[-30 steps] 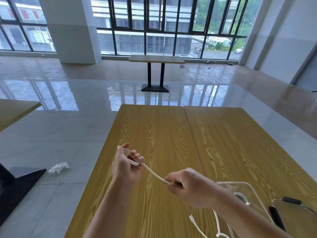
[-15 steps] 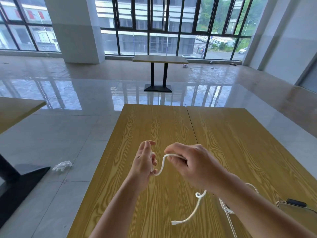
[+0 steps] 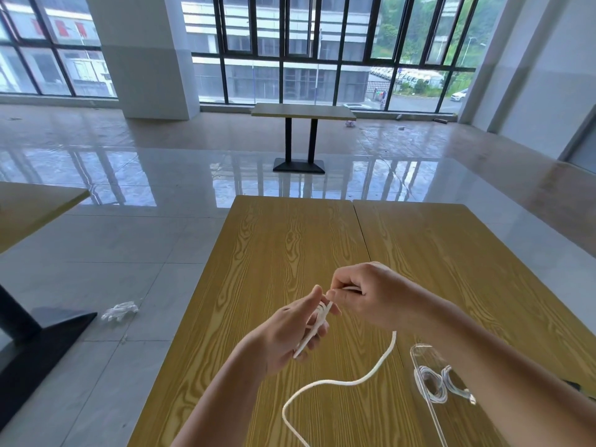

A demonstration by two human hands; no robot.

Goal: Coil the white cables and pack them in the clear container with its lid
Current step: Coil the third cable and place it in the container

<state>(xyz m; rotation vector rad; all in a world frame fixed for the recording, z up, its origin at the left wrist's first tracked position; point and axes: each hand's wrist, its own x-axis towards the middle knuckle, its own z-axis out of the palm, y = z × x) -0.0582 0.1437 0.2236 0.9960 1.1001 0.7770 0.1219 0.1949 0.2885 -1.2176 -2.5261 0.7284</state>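
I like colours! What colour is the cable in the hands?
White. The cable shows best in the head view, against the yellow table.

I count two hands of mine above the wood: my left hand [image 3: 287, 337] and my right hand [image 3: 371, 295]. Between them there is one white cable [image 3: 338, 382]; its loose part hangs down and runs out at the bottom edge. At my right stands one clear container [image 3: 416, 353], and inside it I see coiled white cables [image 3: 435, 383]; they look like two, but my arm hides a part, so I am not sure. The yellow tables [image 3: 290, 253] pushed together before me are two. Farther away stand two more tables, one by the windows [image 3: 303, 111] and one at the left edge [image 3: 32, 204]. On the floor lies one crumpled white thing [image 3: 120, 311].
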